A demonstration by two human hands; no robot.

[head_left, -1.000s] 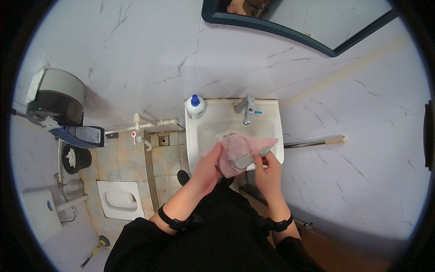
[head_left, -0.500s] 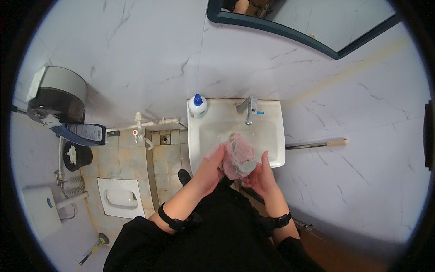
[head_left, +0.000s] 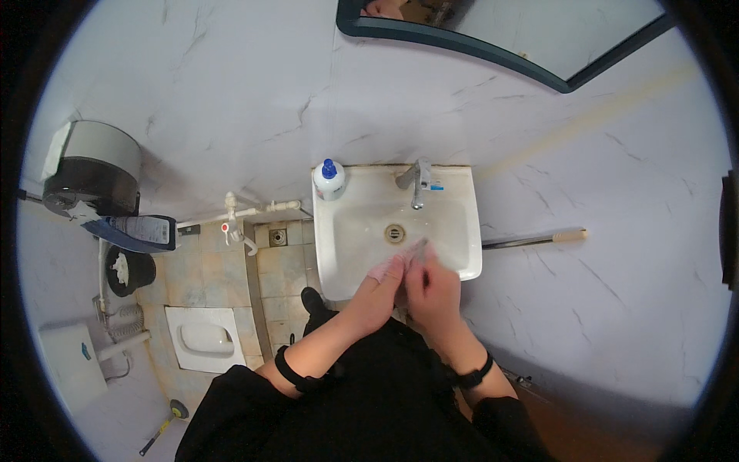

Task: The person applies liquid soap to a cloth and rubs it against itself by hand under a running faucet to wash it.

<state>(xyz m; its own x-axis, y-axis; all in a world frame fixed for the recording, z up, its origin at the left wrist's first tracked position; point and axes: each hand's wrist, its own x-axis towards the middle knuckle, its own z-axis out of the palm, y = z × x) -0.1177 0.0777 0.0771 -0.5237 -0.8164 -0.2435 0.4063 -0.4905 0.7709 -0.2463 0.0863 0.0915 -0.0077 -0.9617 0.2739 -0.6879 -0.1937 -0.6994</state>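
Left fingers (head_left: 392,272) and right fingers (head_left: 416,286), closed, grip pink cloth (head_left: 418,252)

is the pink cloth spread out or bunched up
Bunched up: only small parts of the cloth show, poking out from the closed left hand and right hand.

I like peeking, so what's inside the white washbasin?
The washbasin shows a round drain. The left hand, right hand and pink cloth cover part of its near side, hiding what's beneath.
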